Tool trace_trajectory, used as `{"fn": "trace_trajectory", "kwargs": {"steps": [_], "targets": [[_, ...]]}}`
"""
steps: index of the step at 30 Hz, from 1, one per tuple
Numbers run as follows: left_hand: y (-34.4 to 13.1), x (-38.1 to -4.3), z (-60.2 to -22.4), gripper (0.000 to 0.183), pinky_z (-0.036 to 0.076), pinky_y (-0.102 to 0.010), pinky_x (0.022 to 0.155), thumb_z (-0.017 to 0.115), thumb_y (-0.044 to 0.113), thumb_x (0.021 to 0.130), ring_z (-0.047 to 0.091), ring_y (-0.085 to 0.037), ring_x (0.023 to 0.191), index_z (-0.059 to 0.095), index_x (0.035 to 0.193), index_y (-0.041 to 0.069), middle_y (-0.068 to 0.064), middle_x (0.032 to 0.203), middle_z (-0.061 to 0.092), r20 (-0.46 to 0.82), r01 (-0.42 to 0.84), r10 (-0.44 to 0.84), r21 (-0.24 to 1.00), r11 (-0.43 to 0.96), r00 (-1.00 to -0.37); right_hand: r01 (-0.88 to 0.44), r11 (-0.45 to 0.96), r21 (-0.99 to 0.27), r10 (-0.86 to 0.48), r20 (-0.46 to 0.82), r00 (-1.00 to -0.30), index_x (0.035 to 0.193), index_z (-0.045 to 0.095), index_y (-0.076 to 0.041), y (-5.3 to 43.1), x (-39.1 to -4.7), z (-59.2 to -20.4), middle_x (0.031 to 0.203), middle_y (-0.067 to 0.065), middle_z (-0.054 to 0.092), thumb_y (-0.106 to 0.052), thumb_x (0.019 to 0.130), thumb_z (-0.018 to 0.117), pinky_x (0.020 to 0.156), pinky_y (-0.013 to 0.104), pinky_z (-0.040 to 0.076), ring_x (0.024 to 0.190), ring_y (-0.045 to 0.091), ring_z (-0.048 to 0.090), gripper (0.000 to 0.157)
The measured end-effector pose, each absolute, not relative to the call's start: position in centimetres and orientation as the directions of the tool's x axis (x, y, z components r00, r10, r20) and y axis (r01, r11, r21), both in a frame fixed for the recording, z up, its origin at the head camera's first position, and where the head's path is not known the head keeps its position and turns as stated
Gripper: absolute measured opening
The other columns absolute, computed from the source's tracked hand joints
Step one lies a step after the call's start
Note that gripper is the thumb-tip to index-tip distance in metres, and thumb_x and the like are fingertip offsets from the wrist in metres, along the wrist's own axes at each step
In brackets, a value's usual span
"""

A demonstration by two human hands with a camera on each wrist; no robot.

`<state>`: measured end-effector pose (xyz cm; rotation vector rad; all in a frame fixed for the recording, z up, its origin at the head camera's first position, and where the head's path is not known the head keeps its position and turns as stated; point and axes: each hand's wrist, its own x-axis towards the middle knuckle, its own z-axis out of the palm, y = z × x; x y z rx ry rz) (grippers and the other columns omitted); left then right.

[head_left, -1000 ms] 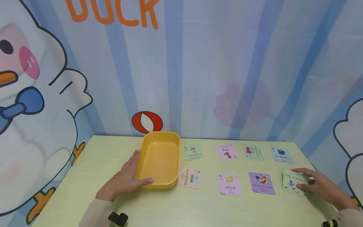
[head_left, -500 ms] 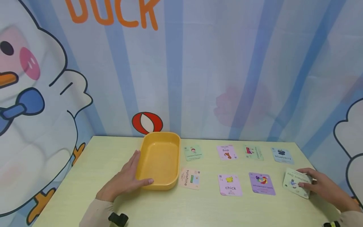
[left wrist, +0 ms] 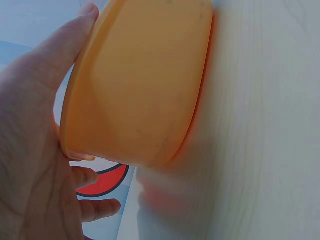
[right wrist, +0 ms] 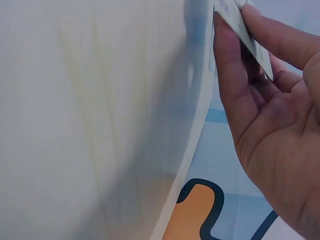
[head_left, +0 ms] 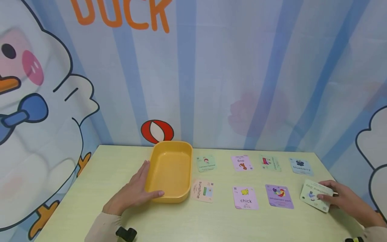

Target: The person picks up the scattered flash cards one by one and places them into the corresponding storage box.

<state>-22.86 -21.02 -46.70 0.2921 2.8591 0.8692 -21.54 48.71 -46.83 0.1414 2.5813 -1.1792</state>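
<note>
My left hand (head_left: 134, 190) rests against the near left corner of a yellow plastic tray (head_left: 169, 198). In the left wrist view its thumb (left wrist: 67, 42) lies along the rim of the tray (left wrist: 140, 85), and the other fingers stretch out past the corner. At the right, my right hand (head_left: 347, 201) pinches a pale green Teachers' Day card (head_left: 315, 198) between thumb and fingers. The right wrist view shows this card (right wrist: 252, 42) tilted, off the table. Left of it lies a purple amusement park card (head_left: 279, 196), then a pink chick card (head_left: 245, 197).
A sunshine card (head_left: 202, 191) lies beside the tray. Behind are a Lantern Festival card (head_left: 206, 163), an upside-down dog card (head_left: 242, 162), a green card (head_left: 270, 163) and a blueberry card (head_left: 301, 166). A duck-printed curtain (head_left: 211, 74) hangs behind the table (head_left: 211, 225).
The card in my right hand has come up off the table and turned a little clockwise, its printed face showing more fully. My left hand and the tray stay put.
</note>
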Motion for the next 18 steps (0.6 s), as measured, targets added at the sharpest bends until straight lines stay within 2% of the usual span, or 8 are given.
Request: {"fn": "trace_trajectory", "kwargs": {"steps": [7,12,18], "targets": [[-21.03,-22.94,-46.92,0.130,0.028,-0.069,0.115,0.069,0.077,0.077,0.016,-0.042,0.154,-0.003,0.164,0.012,-0.013,0.171,0.001,-0.068,0.144,0.217,0.556,0.818,-0.974,0.256,0.644,-0.721,0.000,-0.335,-0.942,0.148,0.029,0.013,48.72,-21.58,-46.96,0.121,0.022,0.062,-0.037,0.099,0.067,0.072,0.040,0.060,0.093,0.022,0.069,0.080],[-20.98,-22.96,-46.96,0.131,0.027,-0.069,0.115,0.068,0.078,0.076,0.017,-0.042,0.154,-0.003,0.164,0.013,-0.013,0.171,0.001,-0.071,0.139,0.214,0.554,0.820,-0.974,0.239,0.656,-0.716,-0.003,-0.319,-0.948,0.150,0.029,0.009,48.88,-21.56,-47.08,0.121,0.020,0.063,-0.042,0.098,0.066,0.071,0.040,0.059,0.092,0.021,0.068,0.081],[-20.92,-22.94,-46.80,0.131,0.027,-0.069,0.115,0.068,0.079,0.076,0.017,-0.042,0.154,-0.003,0.164,0.014,-0.013,0.171,0.001,-0.078,0.134,0.212,0.556,0.821,-0.974,0.237,0.648,-0.724,0.003,-0.309,-0.951,0.152,0.027,0.007,48.79,-21.44,-47.02,0.126,0.026,0.060,-0.044,0.098,0.066,0.072,0.040,0.060,0.093,0.022,0.069,0.084]]}}
